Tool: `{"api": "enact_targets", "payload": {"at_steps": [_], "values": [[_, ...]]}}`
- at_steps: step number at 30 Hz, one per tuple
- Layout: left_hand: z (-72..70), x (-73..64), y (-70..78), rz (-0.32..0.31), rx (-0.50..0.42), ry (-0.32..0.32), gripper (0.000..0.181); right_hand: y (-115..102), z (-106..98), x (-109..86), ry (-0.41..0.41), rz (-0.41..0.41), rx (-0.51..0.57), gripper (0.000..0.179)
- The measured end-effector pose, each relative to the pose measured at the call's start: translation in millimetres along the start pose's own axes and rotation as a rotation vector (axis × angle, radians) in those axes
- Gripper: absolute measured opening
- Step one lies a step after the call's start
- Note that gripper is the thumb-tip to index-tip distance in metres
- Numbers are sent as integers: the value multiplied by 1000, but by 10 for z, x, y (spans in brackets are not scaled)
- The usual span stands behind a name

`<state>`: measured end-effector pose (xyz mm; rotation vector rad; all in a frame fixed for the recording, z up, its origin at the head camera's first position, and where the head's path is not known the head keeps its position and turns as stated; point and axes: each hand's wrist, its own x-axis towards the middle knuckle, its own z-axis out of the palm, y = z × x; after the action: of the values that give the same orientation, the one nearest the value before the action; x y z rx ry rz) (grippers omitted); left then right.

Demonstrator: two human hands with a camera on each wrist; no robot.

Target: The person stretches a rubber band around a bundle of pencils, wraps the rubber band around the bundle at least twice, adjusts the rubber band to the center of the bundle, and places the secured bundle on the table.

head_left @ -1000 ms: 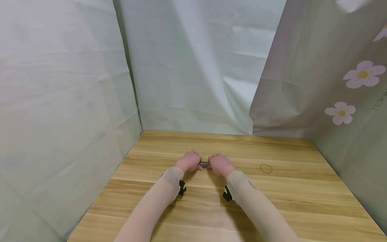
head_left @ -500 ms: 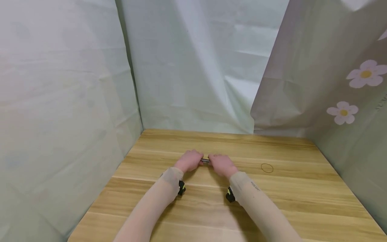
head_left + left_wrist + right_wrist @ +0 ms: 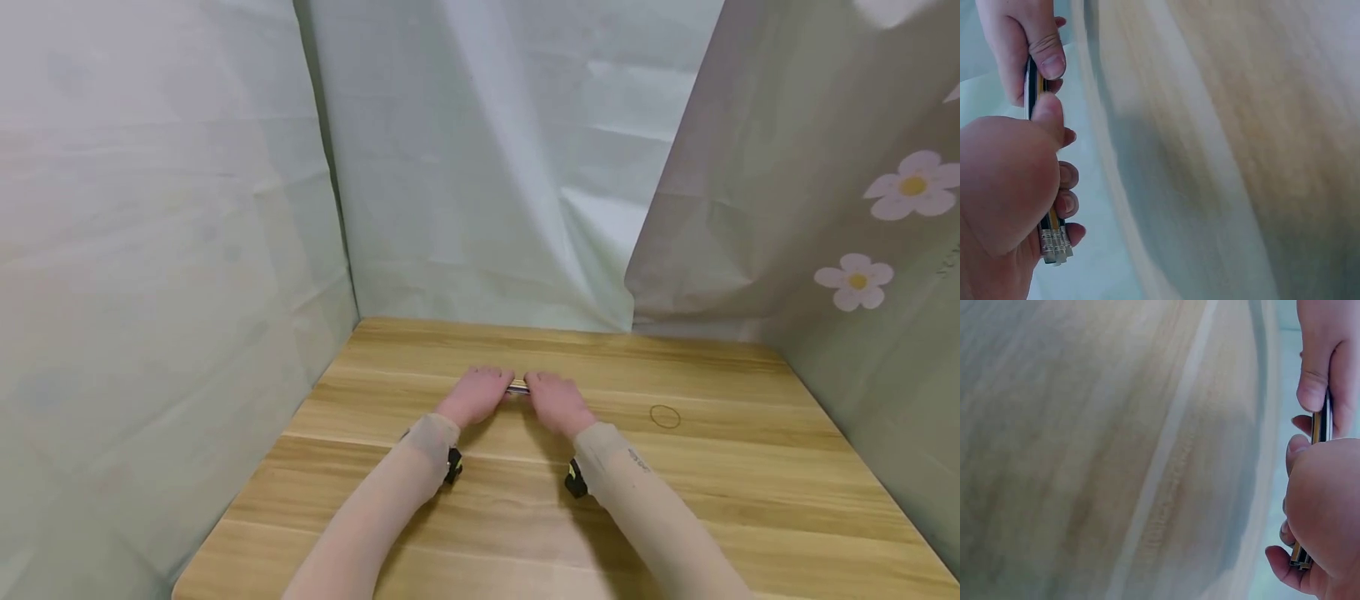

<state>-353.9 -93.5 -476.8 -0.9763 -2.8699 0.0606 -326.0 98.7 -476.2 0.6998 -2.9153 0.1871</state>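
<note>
A bundle of pencils (image 3: 517,388) with black, yellow and white stripes spans between the two hands above the table. My left hand (image 3: 476,396) grips one end with curled fingers; metal ferrules (image 3: 1055,242) stick out below that palm in the left wrist view. The other end sits in my right hand (image 3: 558,404), fingers wrapped round it, and a short bit of the pencil ends (image 3: 1300,557) shows in the right wrist view. Both thumbs lie along the bundle, close together. Most of the pencils' length is hidden by the hands, so their number cannot be told.
A thin brown rubber band (image 3: 665,417) lies on the wooden table (image 3: 495,533), to the right of the hands. Pale cloth sheets (image 3: 480,183) hang behind and at both sides, the right one printed with flowers.
Both hands have risen slightly in the head view and shifted a little to the right with the pencils between them. The rubber band still lies on the table.
</note>
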Motion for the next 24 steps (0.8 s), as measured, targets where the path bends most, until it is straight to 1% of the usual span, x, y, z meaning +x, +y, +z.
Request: {"api": "enact_targets", "payload": {"at_steps": [2,4,9,14,19,24], "values": [[-17,10,11,-17,-2,-18,30,4,-34,-7,2,3,0,12],[-27,18,11,-24,-12,-19,33,14,-58,-5,9,3,-8,14],[-61,34,12,-24,10,19,35,49,-102,16,26,2,-21,19],[-113,39,38,-29,40,29,40,85,-124,33,6,43,-28,22],[-123,20,59,-37,21,16,40,92,-146,14,-17,90,14,26],[-114,-1,57,-49,4,32,39,104,-169,-19,-35,129,69,31]]}}
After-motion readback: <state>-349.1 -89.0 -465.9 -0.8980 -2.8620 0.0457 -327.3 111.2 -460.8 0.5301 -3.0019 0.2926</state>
